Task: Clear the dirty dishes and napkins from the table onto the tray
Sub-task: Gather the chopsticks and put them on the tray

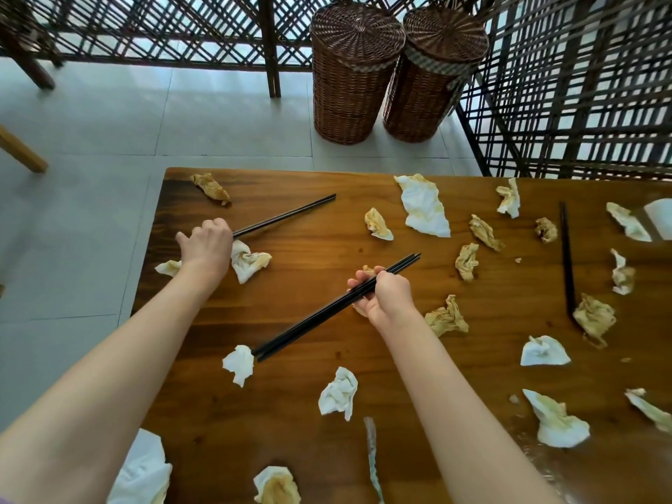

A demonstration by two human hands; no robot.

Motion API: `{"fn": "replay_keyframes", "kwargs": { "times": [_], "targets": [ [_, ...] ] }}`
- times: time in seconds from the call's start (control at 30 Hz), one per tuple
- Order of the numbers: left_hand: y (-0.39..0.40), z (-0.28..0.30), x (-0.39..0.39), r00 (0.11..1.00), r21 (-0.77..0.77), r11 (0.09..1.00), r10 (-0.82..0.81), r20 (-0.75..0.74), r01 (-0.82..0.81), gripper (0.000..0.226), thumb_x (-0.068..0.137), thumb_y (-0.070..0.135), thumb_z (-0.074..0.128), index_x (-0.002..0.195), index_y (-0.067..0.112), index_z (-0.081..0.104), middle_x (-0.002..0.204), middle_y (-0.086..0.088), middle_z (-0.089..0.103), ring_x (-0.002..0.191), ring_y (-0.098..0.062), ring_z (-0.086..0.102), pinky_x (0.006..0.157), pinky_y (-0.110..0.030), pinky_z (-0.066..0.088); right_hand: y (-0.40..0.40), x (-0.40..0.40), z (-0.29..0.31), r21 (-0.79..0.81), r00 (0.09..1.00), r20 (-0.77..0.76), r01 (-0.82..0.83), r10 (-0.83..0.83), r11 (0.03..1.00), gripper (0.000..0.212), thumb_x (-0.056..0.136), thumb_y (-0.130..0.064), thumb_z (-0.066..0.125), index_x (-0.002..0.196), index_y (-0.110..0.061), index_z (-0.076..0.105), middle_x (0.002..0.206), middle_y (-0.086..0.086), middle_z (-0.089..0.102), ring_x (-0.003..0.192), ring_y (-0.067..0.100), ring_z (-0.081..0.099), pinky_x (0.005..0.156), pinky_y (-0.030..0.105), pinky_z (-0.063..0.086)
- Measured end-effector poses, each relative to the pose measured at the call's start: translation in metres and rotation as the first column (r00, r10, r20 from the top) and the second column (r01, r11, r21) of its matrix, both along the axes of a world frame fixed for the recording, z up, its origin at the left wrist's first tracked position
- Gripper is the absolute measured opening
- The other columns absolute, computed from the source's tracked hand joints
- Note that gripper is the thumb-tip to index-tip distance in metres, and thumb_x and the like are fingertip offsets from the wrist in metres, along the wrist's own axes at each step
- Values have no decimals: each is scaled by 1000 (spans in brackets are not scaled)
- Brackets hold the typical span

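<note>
Over the tabletop [327,231] strewn with napkins [423,207], right hand [387,298] fingers grip black chopsticks [327,314]; left hand [207,245] fingers curl around another pair [287,214].

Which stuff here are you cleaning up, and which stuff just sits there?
Cleaning up:
chopsticks in right hand
chopsticks under left hand
third chopsticks
crumpled napkins

Just there:
two wicker baskets
lattice screens
table
</note>
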State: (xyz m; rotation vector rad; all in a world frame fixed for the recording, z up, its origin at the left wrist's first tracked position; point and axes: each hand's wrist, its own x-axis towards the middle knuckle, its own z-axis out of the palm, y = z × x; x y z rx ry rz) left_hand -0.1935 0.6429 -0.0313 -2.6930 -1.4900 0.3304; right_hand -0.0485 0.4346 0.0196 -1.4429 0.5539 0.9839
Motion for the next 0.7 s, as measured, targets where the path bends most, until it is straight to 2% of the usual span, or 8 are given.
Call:
{"fn": "replay_keyframes", "kwargs": {
  "times": [0.07,0.17,0.27,0.37,0.5,0.6,0.7],
  "targets": [
    [-5,8,1,998,-30,1000,11,61,-9,30,83,-1,63,110,-1,50,101,-19,59,95,-34,61,81,-47,51,-6,0,4,8,1000,5,10,-10,1000,19,98,-5,30,91,-12,46,80,12,57,68,23,60,64,37,50],
    [-20,23,2,991,-71,997,27,128,-18,35,81,-6,63,112,-3,49,101,-20,58,93,-33,62,74,-39,53,-17,2,9,16,999,14,29,-29,999,20,98,-4,27,92,-12,44,81,12,56,67,23,58,63,38,50],
    [-45,44,6,971,-129,991,47,235,-17,27,86,-2,59,111,-2,50,102,-20,58,92,-33,61,71,-36,50,-29,5,16,32,998,12,61,-61,998,21,98,-2,25,92,-12,43,80,13,55,64,23,57,60,37,50],
    [-81,70,12,931,-183,983,39,362,31,16,94,10,52,108,5,52,102,-15,58,90,-27,57,66,-31,39,-41,10,28,67,995,8,95,-96,993,20,98,-3,26,93,-11,43,78,14,58,63,22,57,60,36,52],
    [-144,104,20,925,-299,936,-65,374,187,5,98,19,44,101,18,48,103,-8,56,83,-16,40,70,-27,34,-62,25,49,142,994,32,97,-103,985,18,100,-6,25,98,-12,42,83,15,62,71,25,61,65,38,53],
    [-192,130,30,910,-377,886,-107,400,270,4,98,23,45,98,24,48,98,2,53,85,-13,48,73,-24,41,-85,42,68,230,989,34,134,-145,964,18,102,-8,24,113,-9,37,87,15,59,71,26,61,63,39,51],
    [-232,151,46,912,-371,888,-115,394,272,4,98,23,45,98,26,47,92,6,51,79,-10,50,65,-21,39,-112,64,87,360,982,6,172,-187,917,23,101,-4,23,121,-12,32,88,17,59,71,28,62,65,41,52]
  ]
}}
